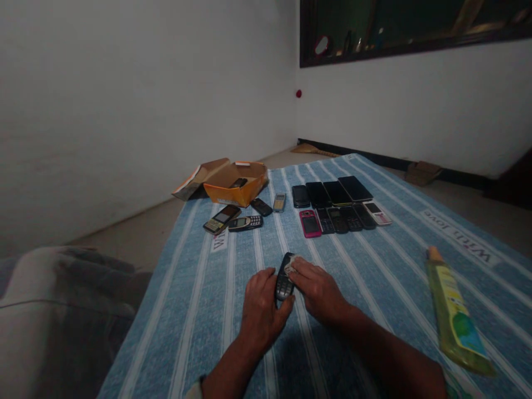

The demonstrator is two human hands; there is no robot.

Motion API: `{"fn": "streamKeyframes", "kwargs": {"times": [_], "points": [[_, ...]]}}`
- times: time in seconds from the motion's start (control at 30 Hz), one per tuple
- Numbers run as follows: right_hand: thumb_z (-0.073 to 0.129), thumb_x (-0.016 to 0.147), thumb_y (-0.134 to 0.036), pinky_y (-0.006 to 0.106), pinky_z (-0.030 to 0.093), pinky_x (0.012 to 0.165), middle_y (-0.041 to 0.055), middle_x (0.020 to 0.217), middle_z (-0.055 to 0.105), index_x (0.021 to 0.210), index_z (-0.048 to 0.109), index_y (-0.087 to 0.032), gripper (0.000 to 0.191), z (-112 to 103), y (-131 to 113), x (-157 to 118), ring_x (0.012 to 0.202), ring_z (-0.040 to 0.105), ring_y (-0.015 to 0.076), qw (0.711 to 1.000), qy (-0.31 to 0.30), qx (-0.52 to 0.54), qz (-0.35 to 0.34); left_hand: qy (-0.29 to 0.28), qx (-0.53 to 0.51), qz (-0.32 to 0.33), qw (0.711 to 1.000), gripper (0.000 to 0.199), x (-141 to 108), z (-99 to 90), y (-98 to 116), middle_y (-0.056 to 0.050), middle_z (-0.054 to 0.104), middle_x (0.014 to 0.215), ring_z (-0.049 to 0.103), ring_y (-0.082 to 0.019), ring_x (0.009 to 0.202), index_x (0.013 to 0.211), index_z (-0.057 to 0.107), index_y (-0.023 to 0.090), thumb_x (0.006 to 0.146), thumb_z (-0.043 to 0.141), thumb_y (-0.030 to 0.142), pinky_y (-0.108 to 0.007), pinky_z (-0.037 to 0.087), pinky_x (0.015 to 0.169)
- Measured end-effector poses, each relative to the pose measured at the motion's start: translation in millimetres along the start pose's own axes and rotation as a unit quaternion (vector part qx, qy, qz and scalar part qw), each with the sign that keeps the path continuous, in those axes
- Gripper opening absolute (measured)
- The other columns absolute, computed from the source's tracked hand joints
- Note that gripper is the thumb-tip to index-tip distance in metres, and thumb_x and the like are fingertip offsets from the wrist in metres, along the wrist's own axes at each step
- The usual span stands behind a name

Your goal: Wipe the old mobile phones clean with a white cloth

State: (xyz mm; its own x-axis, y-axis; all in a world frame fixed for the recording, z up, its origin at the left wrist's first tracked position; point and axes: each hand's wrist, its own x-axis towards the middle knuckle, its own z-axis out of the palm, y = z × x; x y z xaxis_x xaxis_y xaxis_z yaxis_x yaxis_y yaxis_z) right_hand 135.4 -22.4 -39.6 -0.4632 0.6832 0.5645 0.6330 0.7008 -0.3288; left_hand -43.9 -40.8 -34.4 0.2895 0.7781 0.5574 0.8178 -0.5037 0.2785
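A dark keypad mobile phone (284, 284) is gripped by my left hand (261, 302), its thumb along the lower edge and fingers round the left side. Pinched under the fingers of my right hand (316, 285) is a small white piece of cloth or tissue (290, 265), pressed on the upper part of the phone, over its screen. Beyond my hands, to the left, lie a gold-and-black phone (221, 219), a silver-and-black keypad phone (245, 223), a small dark phone (261, 206) and a pale keypad phone (280, 202).
An open orange cardboard box (233, 194) with a phone inside stands at the far left. Two rows of phones, including a pink one (310, 223), lie to its right. A yellow-green liquid bottle (457, 316) lies at the right on the striped blue cloth (199, 332).
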Motion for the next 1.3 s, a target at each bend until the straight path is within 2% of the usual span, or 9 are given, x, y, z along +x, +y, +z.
{"fn": "streamKeyframes", "kwargs": {"times": [0.47,0.77,1.07,1.3], "points": [[0.050,0.085,-0.004,0.043,0.053,0.090,0.0198,0.120,0.065,0.116,0.060,-0.009,0.033,-1,-7,4,0.122,0.056,0.0305,0.999,0.005,-0.040,-0.026,0.042,0.038,0.041,0.998,0.032,-2,8.1,-12,-0.014,0.063,0.112,0.060,-0.031,0.102,0.111,0.057,0.016,0.083,0.057,0.031,-0.050,0.052,0.085],[0.050,0.086,-0.005,0.040,0.052,0.092,0.0163,0.122,0.065,0.122,0.058,-0.013,0.037,-2,-4,5,0.126,0.053,0.0275,0.999,-0.006,-0.047,-0.025,0.030,0.009,0.031,0.999,0.029,-2,7.7,-12,-0.013,0.063,0.110,0.060,-0.030,0.100,0.109,0.057,0.018,0.083,0.057,0.030,-0.050,0.052,0.085],[0.044,0.083,0.000,0.042,0.054,0.090,0.0171,0.124,0.064,0.119,0.060,-0.014,0.041,3,5,5,0.123,0.056,0.0274,0.998,0.018,-0.058,0.021,0.037,0.014,0.041,0.998,0.032,-4,9.1,-13,-0.015,0.063,0.111,0.060,-0.031,0.101,0.111,0.057,0.015,0.083,0.057,0.030,-0.049,0.051,0.085],[0.049,0.087,-0.008,0.039,0.053,0.094,0.0154,0.116,0.067,0.118,0.059,-0.013,0.032,4,-10,5,0.119,0.058,0.0259,0.998,0.028,-0.037,-0.044,0.046,0.015,0.050,0.998,0.033,-5,10.5,-14,-0.015,0.064,0.111,0.060,-0.031,0.102,0.113,0.057,0.015,0.085,0.057,0.032,-0.049,0.051,0.086]]}}
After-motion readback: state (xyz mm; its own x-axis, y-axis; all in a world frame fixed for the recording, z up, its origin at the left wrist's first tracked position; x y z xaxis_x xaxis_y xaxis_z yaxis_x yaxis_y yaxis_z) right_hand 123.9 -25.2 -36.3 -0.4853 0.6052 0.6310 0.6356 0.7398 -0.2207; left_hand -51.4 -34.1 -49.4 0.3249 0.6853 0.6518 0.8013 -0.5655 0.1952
